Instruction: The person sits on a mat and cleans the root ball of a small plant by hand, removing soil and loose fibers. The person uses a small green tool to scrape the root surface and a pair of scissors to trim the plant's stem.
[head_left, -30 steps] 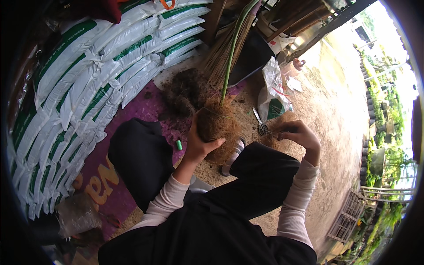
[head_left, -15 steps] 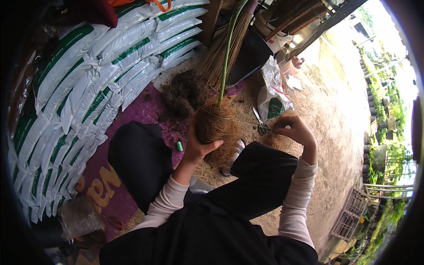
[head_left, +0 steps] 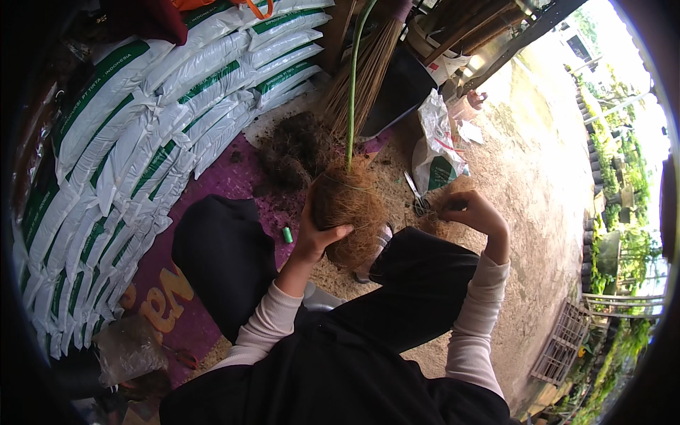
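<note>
My left hand (head_left: 319, 235) is wrapped round the near left side of a shaggy brown ball of coconut fibre (head_left: 350, 205), its thumb lying across the front. A long green stem (head_left: 350, 113) rises from the top of the ball. To the right of the ball, my right hand (head_left: 476, 214) is closed, fingertips pinched together on a tuft of brown coconut fibre (head_left: 455, 188) that shows above and below the fingers. Just left of those fingers, scissors (head_left: 418, 198) lie on the ground. A green thread spool (head_left: 287, 234) stands left of my left hand.
White and green sacks (head_left: 149, 134) are stacked along the left. Dark soil (head_left: 290, 152) is heaped on a purple sheet (head_left: 212, 283). A stick broom (head_left: 372, 78), a black dustpan (head_left: 404, 92) and a crumpled plastic bag (head_left: 433, 142) lie beyond the ball. A crate (head_left: 562, 343) sits far right.
The thread stretched from the ball to my right hand no longer shows; brown fibre now appears above that hand's fingers. The stem's upper part has swung slightly left.
</note>
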A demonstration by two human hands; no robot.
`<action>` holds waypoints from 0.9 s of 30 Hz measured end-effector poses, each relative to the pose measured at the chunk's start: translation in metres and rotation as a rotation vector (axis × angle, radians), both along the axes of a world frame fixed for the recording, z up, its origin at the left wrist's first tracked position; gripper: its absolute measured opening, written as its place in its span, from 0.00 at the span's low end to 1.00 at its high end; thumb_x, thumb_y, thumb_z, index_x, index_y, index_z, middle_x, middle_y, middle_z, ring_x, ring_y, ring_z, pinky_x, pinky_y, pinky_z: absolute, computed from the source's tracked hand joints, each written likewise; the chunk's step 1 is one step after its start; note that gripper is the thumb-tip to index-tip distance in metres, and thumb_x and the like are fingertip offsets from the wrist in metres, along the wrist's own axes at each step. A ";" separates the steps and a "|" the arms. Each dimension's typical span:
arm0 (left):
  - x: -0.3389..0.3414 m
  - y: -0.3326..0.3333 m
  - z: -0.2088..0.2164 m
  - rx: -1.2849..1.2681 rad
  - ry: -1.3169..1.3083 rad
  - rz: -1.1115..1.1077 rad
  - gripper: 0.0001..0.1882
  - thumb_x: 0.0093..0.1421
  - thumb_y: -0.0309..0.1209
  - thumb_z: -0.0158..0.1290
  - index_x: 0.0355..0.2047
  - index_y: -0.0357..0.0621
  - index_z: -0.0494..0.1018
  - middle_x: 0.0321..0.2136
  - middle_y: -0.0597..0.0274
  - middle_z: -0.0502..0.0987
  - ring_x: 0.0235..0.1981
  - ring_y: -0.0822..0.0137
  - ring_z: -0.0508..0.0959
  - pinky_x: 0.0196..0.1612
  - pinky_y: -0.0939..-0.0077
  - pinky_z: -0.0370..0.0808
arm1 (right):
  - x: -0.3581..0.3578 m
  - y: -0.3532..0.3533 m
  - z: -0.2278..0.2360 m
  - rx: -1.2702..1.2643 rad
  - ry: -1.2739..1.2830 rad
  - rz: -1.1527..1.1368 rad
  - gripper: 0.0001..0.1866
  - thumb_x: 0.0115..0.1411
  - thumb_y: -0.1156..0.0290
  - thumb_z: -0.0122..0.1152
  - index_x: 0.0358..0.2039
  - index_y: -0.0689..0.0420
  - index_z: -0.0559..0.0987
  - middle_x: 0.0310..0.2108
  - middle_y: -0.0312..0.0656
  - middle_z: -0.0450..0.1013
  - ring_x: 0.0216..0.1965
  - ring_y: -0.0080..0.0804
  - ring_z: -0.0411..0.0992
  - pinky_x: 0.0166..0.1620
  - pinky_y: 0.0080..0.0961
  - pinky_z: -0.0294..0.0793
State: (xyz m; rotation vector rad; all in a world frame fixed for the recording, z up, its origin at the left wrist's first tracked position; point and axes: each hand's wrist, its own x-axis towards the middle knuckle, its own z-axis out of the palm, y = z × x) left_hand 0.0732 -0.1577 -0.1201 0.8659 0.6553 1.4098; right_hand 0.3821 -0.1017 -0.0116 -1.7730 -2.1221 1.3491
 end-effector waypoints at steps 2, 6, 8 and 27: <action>0.000 0.000 0.000 0.006 -0.028 -0.010 0.48 0.42 0.23 0.61 0.63 0.39 0.50 0.54 0.56 0.65 0.56 0.64 0.66 0.59 0.67 0.64 | 0.006 0.000 -0.009 0.020 -0.011 -0.006 0.06 0.53 0.72 0.64 0.31 0.59 0.82 0.28 0.38 0.76 0.32 0.25 0.73 0.40 0.22 0.71; 0.000 -0.002 -0.004 0.029 -0.004 -0.009 0.50 0.42 0.22 0.62 0.64 0.40 0.48 0.55 0.56 0.64 0.56 0.64 0.66 0.59 0.67 0.65 | 0.013 0.003 -0.018 0.070 -0.061 0.061 0.09 0.51 0.71 0.65 0.33 0.58 0.81 0.30 0.41 0.77 0.32 0.29 0.74 0.40 0.24 0.72; 0.000 -0.002 -0.004 0.059 0.047 -0.002 0.51 0.42 0.22 0.63 0.64 0.41 0.47 0.55 0.55 0.63 0.56 0.64 0.66 0.59 0.67 0.66 | 0.016 0.003 -0.024 0.193 -0.174 0.012 0.12 0.50 0.70 0.67 0.36 0.57 0.81 0.32 0.41 0.76 0.33 0.31 0.74 0.40 0.25 0.73; 0.009 0.002 -0.009 0.168 0.395 0.196 0.49 0.39 0.29 0.67 0.58 0.37 0.49 0.53 0.53 0.55 0.56 0.59 0.61 0.60 0.62 0.59 | -0.106 0.006 0.002 0.617 0.150 0.295 0.07 0.49 0.73 0.68 0.30 0.57 0.80 0.34 0.40 0.76 0.37 0.37 0.74 0.42 0.30 0.72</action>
